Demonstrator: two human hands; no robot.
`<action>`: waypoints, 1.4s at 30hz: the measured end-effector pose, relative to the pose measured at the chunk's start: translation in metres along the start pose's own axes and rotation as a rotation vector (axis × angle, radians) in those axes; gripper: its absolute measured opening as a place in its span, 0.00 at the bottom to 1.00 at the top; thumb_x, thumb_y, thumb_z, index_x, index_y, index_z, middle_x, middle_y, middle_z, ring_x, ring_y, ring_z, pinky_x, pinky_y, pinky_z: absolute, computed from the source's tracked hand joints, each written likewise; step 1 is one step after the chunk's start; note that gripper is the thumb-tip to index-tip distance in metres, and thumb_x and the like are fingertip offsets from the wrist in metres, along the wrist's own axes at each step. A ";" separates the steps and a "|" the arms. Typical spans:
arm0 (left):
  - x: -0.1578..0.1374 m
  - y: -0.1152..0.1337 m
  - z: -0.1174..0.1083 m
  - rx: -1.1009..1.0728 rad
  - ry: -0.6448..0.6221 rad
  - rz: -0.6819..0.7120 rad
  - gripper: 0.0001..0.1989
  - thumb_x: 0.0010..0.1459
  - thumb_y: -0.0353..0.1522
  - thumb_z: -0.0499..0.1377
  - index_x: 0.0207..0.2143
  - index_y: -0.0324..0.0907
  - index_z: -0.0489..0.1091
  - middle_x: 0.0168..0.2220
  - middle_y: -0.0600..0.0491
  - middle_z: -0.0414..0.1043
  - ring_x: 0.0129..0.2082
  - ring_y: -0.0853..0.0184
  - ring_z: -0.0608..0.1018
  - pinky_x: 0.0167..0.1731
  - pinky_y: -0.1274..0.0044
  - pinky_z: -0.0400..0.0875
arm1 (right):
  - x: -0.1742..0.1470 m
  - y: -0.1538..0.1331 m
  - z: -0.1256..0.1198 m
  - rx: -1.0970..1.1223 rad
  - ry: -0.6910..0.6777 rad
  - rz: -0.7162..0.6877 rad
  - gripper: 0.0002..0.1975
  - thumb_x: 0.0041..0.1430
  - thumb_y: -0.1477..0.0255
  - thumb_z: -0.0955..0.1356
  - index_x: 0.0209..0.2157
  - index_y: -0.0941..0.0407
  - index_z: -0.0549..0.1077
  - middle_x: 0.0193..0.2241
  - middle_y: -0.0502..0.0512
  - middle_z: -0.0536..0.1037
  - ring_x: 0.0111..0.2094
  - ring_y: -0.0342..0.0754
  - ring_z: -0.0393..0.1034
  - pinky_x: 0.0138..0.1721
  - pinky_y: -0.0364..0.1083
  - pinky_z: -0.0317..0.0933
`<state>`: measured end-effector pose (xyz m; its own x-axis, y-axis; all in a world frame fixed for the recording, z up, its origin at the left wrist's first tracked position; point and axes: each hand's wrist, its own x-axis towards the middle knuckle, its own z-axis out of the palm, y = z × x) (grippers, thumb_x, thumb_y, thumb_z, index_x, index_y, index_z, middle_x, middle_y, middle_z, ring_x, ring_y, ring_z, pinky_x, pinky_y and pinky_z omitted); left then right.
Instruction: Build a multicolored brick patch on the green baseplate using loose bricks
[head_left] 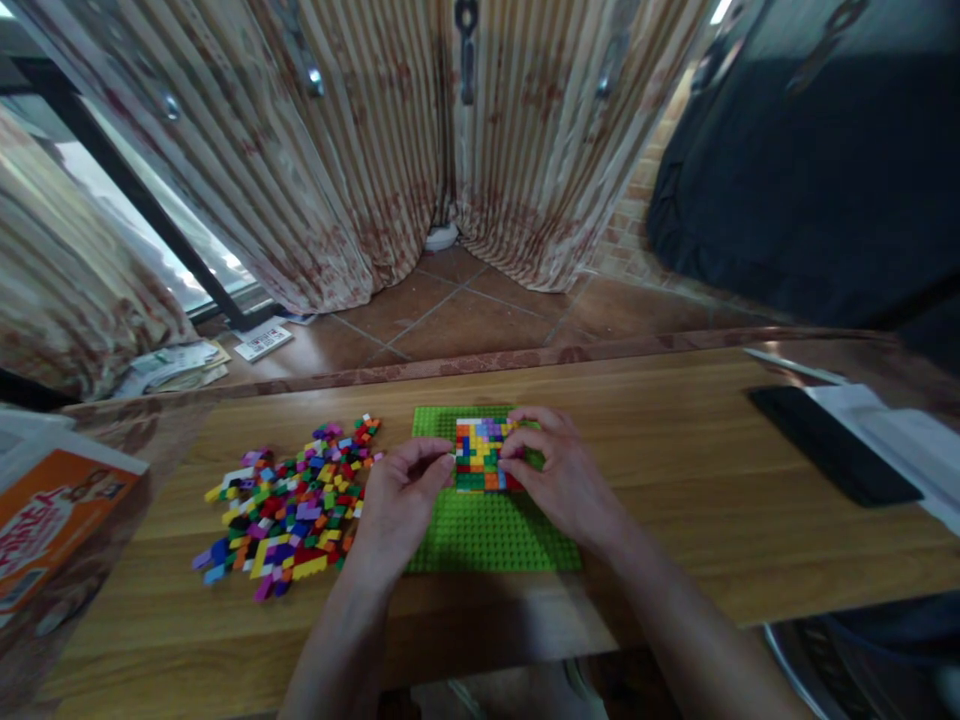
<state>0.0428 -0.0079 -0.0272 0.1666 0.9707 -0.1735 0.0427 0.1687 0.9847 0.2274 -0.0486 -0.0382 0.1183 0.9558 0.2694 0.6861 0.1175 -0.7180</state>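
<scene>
A green baseplate [495, 535] lies on the table in front of me. On its upper half stands a compact block of multicoloured toy bricks [478, 450], in white, yellow, red, blue, purple, green and orange. My left hand [401, 495] is at the block's left edge, thumb and forefinger closed in a pinch; whatever is between them is too small to make out. My right hand [559, 470] reaches over the block's right side, its bent fingers and thumb closed at the bricks. Those fingers cover part of that side, and their hold is hidden.
A pile of loose bricks [300, 510] spreads over the wooden table [675, 450] left of the baseplate. A black flat device [832, 445] and white papers [885, 430] lie at the right. An orange box [60, 520] is at far left. Curtains [525, 150] hang beyond the table.
</scene>
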 end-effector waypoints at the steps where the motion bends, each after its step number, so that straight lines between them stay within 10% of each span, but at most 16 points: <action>1: 0.000 0.000 0.000 0.001 0.001 0.001 0.12 0.43 0.35 0.67 0.31 0.38 0.76 0.28 0.55 0.76 0.27 0.70 0.75 0.29 0.80 0.71 | 0.000 0.000 0.000 0.005 0.001 -0.009 0.05 0.52 0.77 0.71 0.26 0.52 0.76 0.47 0.54 0.73 0.50 0.52 0.65 0.54 0.56 0.58; 18: -0.005 0.001 0.008 0.018 -0.088 0.183 0.05 0.49 0.31 0.64 0.30 0.39 0.77 0.26 0.56 0.75 0.25 0.72 0.74 0.29 0.80 0.70 | 0.001 0.001 -0.003 0.030 0.004 -0.037 0.05 0.54 0.73 0.71 0.29 0.50 0.80 0.46 0.54 0.74 0.48 0.52 0.68 0.53 0.57 0.61; 42: -0.015 0.006 0.013 -0.357 -0.287 0.033 0.15 0.47 0.36 0.68 0.35 0.38 0.72 0.30 0.53 0.76 0.28 0.72 0.76 0.32 0.79 0.70 | -0.005 -0.025 -0.002 0.330 -0.128 -0.102 0.08 0.62 0.66 0.66 0.37 0.49 0.79 0.47 0.54 0.75 0.51 0.49 0.69 0.54 0.53 0.63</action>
<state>0.0530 -0.0233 -0.0192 0.4302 0.8983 -0.0892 -0.3006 0.2358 0.9241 0.2109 -0.0569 -0.0205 -0.0440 0.9582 0.2828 0.4189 0.2747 -0.8655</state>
